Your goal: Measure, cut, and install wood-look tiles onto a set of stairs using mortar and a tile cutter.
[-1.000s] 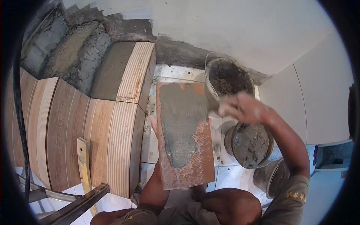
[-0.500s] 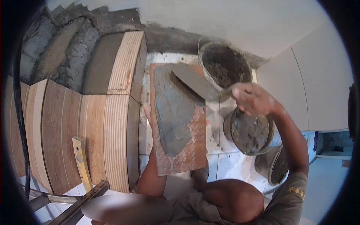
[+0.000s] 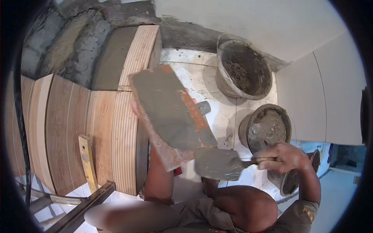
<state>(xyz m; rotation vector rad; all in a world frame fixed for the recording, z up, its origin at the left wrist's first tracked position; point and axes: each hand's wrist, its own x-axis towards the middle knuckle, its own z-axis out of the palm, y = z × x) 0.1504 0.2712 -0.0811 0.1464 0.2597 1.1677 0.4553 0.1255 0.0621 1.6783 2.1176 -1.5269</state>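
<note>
My left hand [image 3: 135,109] supports a terracotta-backed tile [image 3: 167,108] from beneath, its fingertips showing at both long edges. The tile is angled, its upturned face largely coated in smooth grey mortar, with a scraped strip along the lower left. My right hand [image 3: 285,157] is closed round a trowel handle. The mortar-coated blade [image 3: 217,163] sits just beside the tile's lower right end. Behind that hand stands a bucket of wet mortar [image 3: 268,126]. A small grey cylindrical object [image 3: 204,108] is partly hidden behind the tile.
Another mortar bucket [image 3: 244,66] stands by the back wall, a third [image 3: 291,180] at lower right. Left are wood-look tiled steps [image 3: 66,128] below rough cement steps [image 3: 70,42]. A yellow level [image 3: 87,163] leans near a metal frame [image 3: 97,198] and black cable [image 3: 22,136].
The tile has turned anticlockwise, its top shifting left, and more of it is coated. My right hand and the trowel have moved from the tile's upper part down to its lower right end.
</note>
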